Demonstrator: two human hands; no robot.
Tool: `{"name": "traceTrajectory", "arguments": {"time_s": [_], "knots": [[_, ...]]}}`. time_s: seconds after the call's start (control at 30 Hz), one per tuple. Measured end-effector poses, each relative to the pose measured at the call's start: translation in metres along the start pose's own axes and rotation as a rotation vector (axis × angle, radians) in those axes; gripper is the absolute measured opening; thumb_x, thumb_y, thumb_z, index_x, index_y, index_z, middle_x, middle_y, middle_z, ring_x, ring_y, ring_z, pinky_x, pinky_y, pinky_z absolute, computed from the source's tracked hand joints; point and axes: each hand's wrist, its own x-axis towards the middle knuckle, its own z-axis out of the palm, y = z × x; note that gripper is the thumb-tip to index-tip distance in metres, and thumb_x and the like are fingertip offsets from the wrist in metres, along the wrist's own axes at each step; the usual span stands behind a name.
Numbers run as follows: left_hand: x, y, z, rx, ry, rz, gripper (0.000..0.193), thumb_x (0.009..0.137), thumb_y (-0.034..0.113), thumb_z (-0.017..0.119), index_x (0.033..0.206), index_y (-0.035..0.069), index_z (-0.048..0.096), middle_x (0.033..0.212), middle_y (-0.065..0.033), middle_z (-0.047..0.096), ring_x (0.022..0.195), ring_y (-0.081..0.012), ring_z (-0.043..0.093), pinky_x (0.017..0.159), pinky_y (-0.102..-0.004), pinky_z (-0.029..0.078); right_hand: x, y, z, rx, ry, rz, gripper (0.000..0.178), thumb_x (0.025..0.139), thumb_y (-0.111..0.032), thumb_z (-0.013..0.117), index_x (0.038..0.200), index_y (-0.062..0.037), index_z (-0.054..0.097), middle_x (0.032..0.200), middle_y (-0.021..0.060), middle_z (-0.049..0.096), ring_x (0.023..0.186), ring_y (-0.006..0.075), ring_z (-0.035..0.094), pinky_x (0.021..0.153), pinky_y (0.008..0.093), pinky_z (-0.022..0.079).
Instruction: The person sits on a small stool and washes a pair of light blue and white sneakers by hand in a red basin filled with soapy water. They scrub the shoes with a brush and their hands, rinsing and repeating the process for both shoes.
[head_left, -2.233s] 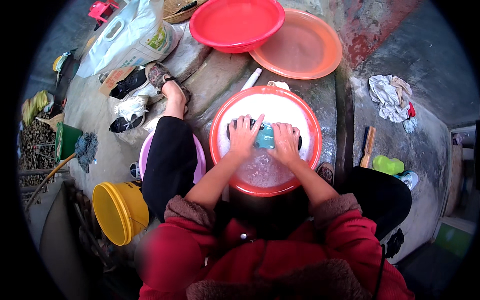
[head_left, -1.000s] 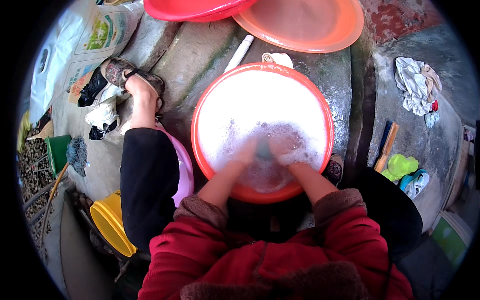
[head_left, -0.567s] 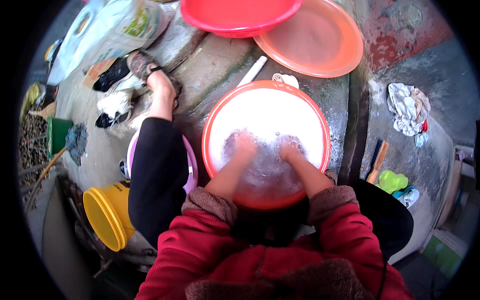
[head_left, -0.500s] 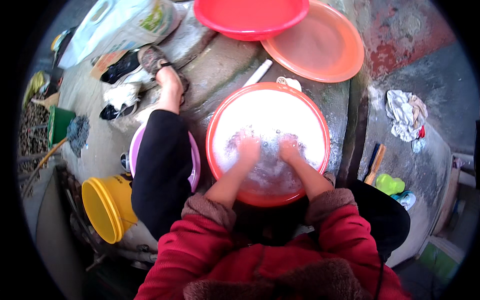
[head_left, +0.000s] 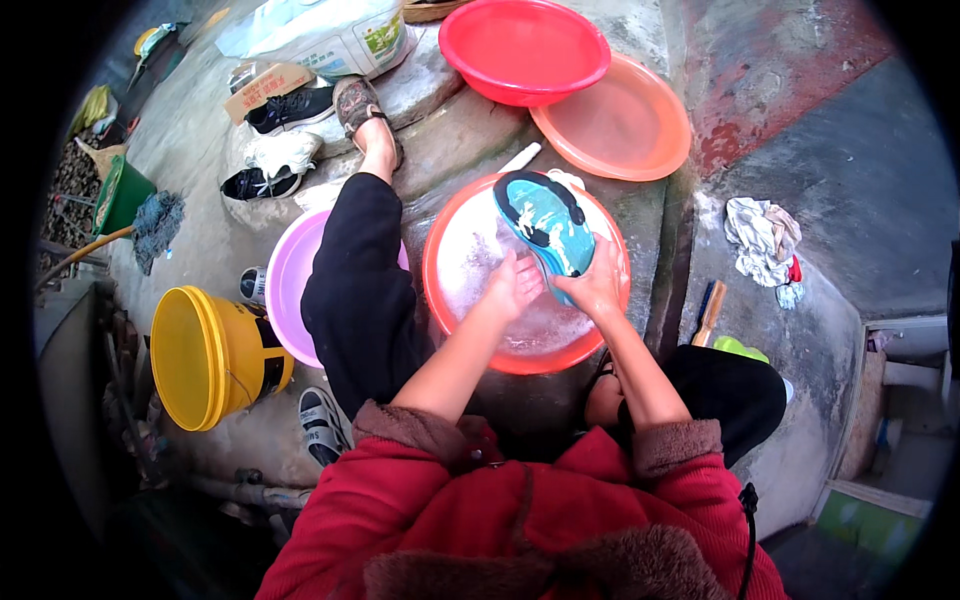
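Note:
A teal-and-black slipper (head_left: 562,228) is tilted up over the foamy water, white suds clinging to its surface. My right hand (head_left: 598,282) grips the slipper's near end. Close to the slipper's lower left side, my left hand (head_left: 514,286) has its fingers apart and holds nothing; I cannot tell whether its fingertips touch the slipper. Below both hands is a red-orange basin (head_left: 438,290) of suds and cloudy water, between my legs.
Beyond stand a red basin (head_left: 525,45) and an orange basin (head_left: 630,125). On the left are a purple basin (head_left: 290,285), a yellow bucket (head_left: 190,360) and several shoes (head_left: 292,108). Crumpled cloth (head_left: 762,240) and a brush (head_left: 710,312) lie on the right.
Both hands were down in the suds; they have come up out of the water. The slipper now shows in my right hand, raised above the basin. The view has shifted somewhat.

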Motion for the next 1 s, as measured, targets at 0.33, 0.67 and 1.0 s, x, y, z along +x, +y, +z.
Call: {"name": "traceTrajectory", "arguments": {"time_s": [0.33, 0.67, 1.0], "knots": [[-0.074, 0.029, 0.04, 0.074, -0.374, -0.045, 0.05, 0.101, 0.05, 0.042, 0.13, 0.011, 0.053, 0.123, -0.0082, 0.063, 0.108, -0.0237, 0.062, 0.087, -0.0435, 0.052, -0.044, -0.05, -0.073, 0.224, 0.143, -0.246, 0.094, 0.054, -0.03, 0.086, 0.134, -0.0041, 0.042, 0.125, 0.0162, 0.048, 0.125, 0.0364, 0.042, 0.105, 0.0493, 0.03], [-0.077, 0.026, 0.038, -0.179, -0.476, -0.076, 0.035, 0.1, 0.023, 0.052, 0.127, 0.001, 0.055, 0.122, -0.0157, 0.065, 0.111, -0.029, 0.064, 0.099, -0.0484, 0.05, -0.049, -0.005, -0.045, 1.291, -0.172, 0.076, 0.089, 0.066, -0.006, 0.086, 0.14, -0.0059, 0.037, 0.133, 0.0102, 0.049, 0.124, 0.023, 0.048, 0.107, 0.0379, 0.038], [-0.092, 0.022, 0.074, -0.224, -0.466, 0.14, 0.039, 0.09, -0.001, 0.058, 0.128, -0.004, 0.05, 0.127, -0.02, 0.059, 0.122, -0.032, 0.056, 0.108, -0.0488, 0.042, -0.028, 0.023, -0.026, 1.552, -0.15, 0.183, 0.083, 0.083, -0.036, 0.074, 0.148, -0.01, 0.029, 0.145, 0.0083, 0.04, 0.136, 0.0229, 0.036, 0.112, 0.0437, 0.03]]}}
